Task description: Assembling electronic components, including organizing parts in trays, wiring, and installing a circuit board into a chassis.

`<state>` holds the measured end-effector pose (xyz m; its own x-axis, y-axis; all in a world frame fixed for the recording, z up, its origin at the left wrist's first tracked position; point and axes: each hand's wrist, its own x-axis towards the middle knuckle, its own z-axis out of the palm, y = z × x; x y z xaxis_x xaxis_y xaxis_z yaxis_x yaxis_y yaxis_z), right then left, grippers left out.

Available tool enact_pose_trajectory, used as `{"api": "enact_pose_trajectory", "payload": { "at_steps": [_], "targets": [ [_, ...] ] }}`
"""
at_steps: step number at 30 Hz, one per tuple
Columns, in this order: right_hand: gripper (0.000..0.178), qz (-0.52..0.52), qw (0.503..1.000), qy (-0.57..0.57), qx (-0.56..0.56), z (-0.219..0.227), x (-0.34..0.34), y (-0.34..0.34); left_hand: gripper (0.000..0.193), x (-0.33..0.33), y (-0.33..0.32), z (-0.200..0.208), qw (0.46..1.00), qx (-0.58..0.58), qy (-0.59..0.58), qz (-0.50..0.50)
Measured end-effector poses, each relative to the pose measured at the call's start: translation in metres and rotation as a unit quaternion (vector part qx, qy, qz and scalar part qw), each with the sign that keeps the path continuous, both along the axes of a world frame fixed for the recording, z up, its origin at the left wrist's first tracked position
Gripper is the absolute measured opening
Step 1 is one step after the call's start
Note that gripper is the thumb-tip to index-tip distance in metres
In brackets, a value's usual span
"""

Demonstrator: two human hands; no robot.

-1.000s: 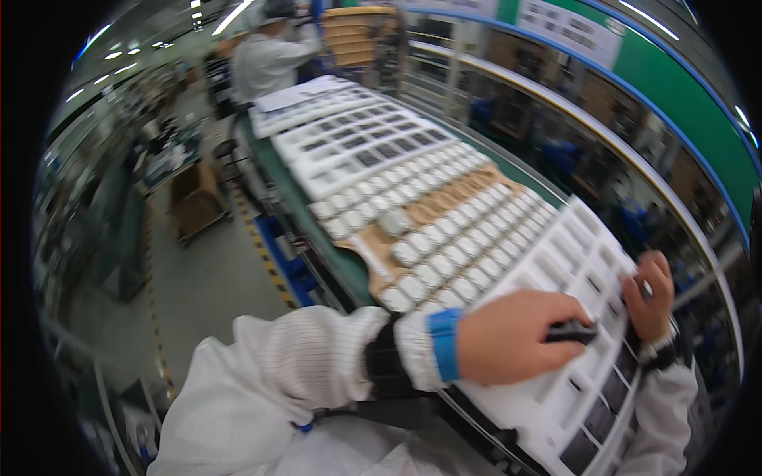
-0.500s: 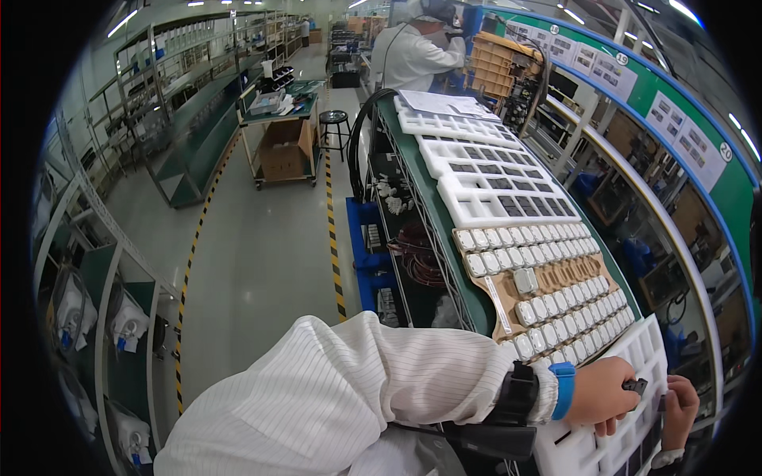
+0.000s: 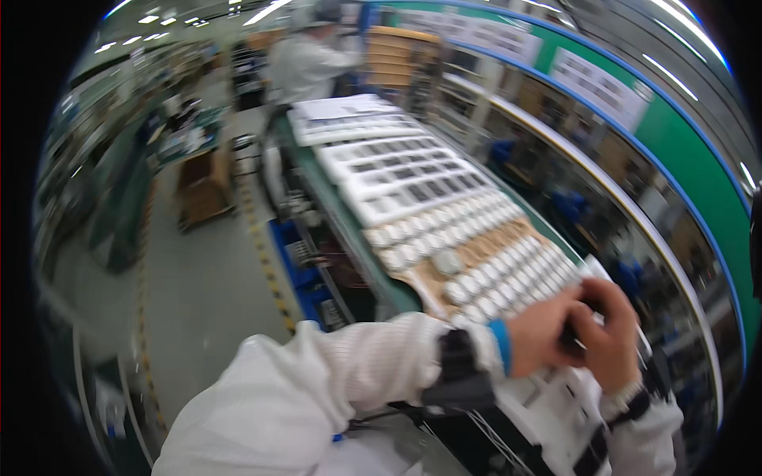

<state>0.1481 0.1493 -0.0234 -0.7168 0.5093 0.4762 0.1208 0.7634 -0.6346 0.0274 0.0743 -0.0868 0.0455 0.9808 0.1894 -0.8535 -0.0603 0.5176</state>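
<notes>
My left hand [image 3: 538,335], with a blue band at its wrist, and my right hand [image 3: 613,337] meet at the right, over a white foam tray [image 3: 528,404]. A small dark part [image 3: 570,339] shows between their closed fingers; motion blur hides its exact shape. Just beyond the hands lies a brown tray [image 3: 496,247] holding rows of white, rounded-square pieces. One such white piece [image 3: 447,262] sits apart in the tray's middle band.
White foam trays [image 3: 373,208] with dark pieces in their pockets line the bench farther off, with paper sheets [image 3: 345,107] on top at the far end. A person [image 3: 305,63] in white works there. Blue bins [image 3: 298,250] stand left of the bench, beside the aisle.
My hands have come together around the small dark part and lifted from the foam tray. The view has swung right, so the bench appears farther left and blurred.
</notes>
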Motion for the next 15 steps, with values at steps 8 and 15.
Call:
{"api": "enact_pose_trajectory", "payload": {
  "at_steps": [8,15],
  "targets": [
    [0.042,0.073,0.986,-0.038,-0.143,0.058,0.092,0.038,0.041,-0.011,-0.008,0.010,0.988,-0.074,0.130,0.025],
    [0.025,-0.338,0.900,-0.268,-0.066,0.079,0.269,0.099,0.049,-0.004,-0.010,0.022,0.984,-0.055,0.171,0.010]
  ]
}}
